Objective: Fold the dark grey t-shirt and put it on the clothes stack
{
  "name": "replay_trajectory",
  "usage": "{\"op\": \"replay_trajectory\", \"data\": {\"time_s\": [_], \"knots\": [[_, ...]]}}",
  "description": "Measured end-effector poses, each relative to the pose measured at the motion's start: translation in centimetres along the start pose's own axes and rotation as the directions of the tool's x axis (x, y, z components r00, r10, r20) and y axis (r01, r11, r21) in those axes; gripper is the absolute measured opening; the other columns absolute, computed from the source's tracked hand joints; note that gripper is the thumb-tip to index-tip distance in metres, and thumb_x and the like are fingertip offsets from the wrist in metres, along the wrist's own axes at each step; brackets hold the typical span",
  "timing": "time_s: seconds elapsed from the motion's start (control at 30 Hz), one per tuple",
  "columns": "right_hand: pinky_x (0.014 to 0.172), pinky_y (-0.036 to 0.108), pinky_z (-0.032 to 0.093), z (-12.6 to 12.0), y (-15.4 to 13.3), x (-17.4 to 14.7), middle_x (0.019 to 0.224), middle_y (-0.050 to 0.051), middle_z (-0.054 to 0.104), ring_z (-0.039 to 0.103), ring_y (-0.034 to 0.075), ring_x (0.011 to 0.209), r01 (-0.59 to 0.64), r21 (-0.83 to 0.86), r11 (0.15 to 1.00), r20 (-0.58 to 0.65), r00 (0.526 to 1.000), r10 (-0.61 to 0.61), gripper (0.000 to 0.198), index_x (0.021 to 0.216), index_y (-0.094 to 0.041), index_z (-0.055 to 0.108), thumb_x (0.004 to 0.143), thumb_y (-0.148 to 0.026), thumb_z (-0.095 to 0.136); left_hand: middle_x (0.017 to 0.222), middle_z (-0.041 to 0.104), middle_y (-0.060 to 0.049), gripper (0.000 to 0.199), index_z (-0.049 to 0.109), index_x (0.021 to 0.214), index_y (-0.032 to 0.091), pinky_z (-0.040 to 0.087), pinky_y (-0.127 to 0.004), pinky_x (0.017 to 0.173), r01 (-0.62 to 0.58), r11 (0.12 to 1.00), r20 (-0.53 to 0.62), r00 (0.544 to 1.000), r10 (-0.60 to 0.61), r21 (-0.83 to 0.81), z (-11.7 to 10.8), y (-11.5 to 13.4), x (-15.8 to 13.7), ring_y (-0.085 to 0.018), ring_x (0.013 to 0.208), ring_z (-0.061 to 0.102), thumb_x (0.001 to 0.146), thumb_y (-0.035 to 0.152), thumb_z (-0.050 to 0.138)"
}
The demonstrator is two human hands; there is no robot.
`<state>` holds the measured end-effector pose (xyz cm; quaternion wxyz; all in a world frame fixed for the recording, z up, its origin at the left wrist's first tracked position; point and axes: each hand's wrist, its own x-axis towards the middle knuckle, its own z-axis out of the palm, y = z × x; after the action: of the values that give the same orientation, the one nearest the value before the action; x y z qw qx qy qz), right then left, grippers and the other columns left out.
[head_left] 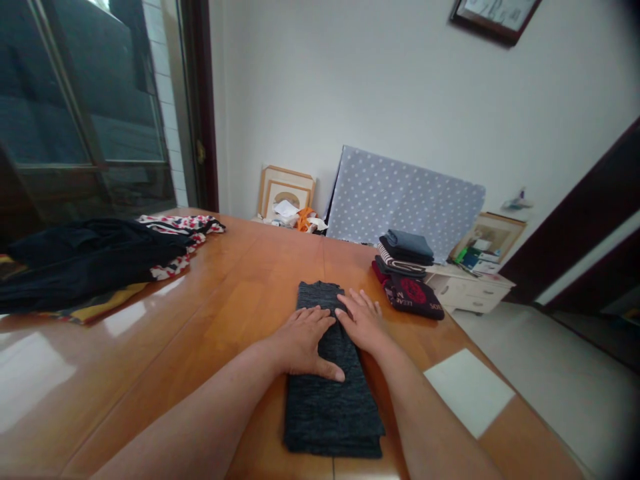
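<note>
The dark folded garment (423, 308) at the bottom of the stack bears pale reddish lettering: a lone "M" and, near its right edge, "SO" plus an unclear character. Its other word is too blurred to read.

One Left Hand (307, 340), One Right Hand (364, 322), One Table (235, 280)

We are counting one dark folded garment (330, 407), one loose heap of clothes (103, 250), one stack of folded clothes (407, 267) and one pale sheet (470, 392). We are also finding one polka-dot cloth (403, 197), one white cabinet (463, 291) and one wall-hung frame (496, 15). The pieces within the heap and the stack are overlapping, so we are not settling their numbers.
</note>
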<state>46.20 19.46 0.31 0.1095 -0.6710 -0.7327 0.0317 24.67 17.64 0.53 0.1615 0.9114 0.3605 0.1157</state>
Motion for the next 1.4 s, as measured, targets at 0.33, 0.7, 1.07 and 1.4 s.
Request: {"op": "replay_trajectory", "data": {"time_s": [0.33,0.7,1.07,1.4], "knots": [[0.113,0.068,0.005,0.2,0.2,0.3,0.165,0.005,0.014,0.001,0.035,0.151,-0.062,-0.016,0.998,0.100,0.993,0.063,0.067,0.153,-0.039,0.030,0.095,-0.071,0.022,0.161,0.028,-0.013,0.122,0.029,0.155,0.023,0.014,-0.055,0.120,0.004,1.000,0.014,1.000,-0.004,-0.002,-0.1,0.1,0.1,-0.039,0.149,0.016,0.058,0.093,0.052],[0.114,0.066,0.004,0.2,0.8,-0.2,0.164,0.003,0.018,0.002,0.031,0.152,-0.061,0.009,0.998,0.028,0.998,0.061,0.063,0.154,-0.038,0.029,0.099,-0.062,0.011,0.162,0.024,-0.014,0.121,0.032,0.154,0.022,0.013,-0.054,0.120,0.003,1.000,0.035,0.999,-0.002,-0.001,-0.4,0.2,0.0,-0.038,0.150,0.013,0.058,0.094,0.050],[0.118,0.055,0.013,-1.1,1.0,-1.1,0.157,0.006,0.037,0.021,0.027,0.149,-0.093,0.039,0.995,-0.136,0.986,0.097,0.054,0.147,-0.027,0.044,0.103,-0.047,0.021,0.161,0.026,-0.016,0.113,0.035,0.152,0.022,0.014,-0.055,0.118,-0.006,1.000,0.009,1.000,0.006,0.015,-0.2,0.2,0.1,-0.039,0.149,0.018,0.065,0.093,0.046],[0.107,0.034,0.039,-6.3,-2.0,-3.6,0.136,0.010,0.061,0.056,0.023,0.125,0.267,0.136,0.954,0.065,0.958,-0.278,0.042,0.129,-0.019,0.064,0.098,-0.038,0.040,0.158,0.035,-0.011,0.074,0.040,0.149,0.025,0.018,-0.051,0.118,-0.022,0.999,-0.058,0.998,0.024,0.034,0.7,-0.4,0.6,-0.031,0.147,0.026,0.094,0.070,0.021]]}}
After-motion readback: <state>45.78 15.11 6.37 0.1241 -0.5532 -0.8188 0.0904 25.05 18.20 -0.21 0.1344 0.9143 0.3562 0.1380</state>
